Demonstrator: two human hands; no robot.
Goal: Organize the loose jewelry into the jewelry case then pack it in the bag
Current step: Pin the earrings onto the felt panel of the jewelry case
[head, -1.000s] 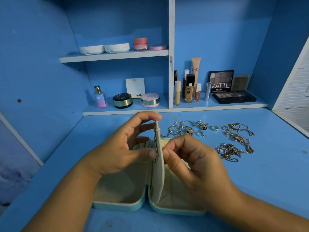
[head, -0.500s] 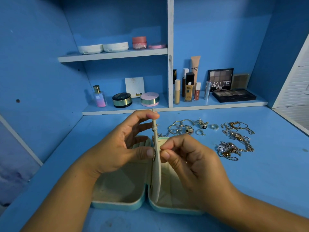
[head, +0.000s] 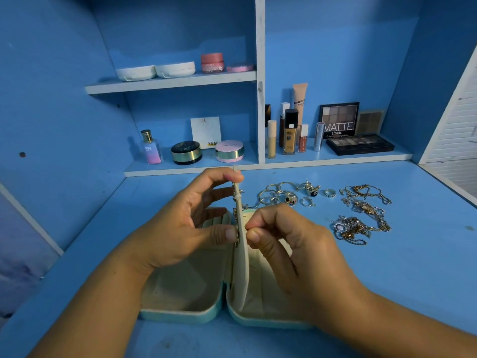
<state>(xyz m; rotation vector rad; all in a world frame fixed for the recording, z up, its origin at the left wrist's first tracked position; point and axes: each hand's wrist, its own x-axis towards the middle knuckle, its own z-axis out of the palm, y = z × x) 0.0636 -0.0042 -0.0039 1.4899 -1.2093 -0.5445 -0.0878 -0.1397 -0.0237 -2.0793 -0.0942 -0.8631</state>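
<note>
Case tray: the right hand (head: 291, 244) covers most of the jewelry case (head: 180, 293) half lying at 3 o'clock of the upright flap (head: 241, 267).
Ring rolls: at 10 o'clock of the flap, the left hand (head: 180, 228) hides all but a few ridges.
Chain (head: 235, 215): only a few links show past the flap's left edge.
Right fingertips (head: 251, 235): they pinch at the flap's edge; whether they also hold a link cannot be told.
Heap of chains (head: 361, 223): tangled, pieces uncountable.
Forearms (head: 413, 332): cut by the bottom edge.

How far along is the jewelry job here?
Early: the jewelry case lies open, one gold piece on its divider panel. In hand: left hand holds that panel upright, right hand pinches its edge by the piece. Left: rings and tangled chains loose on the table; no bag in view.
</note>
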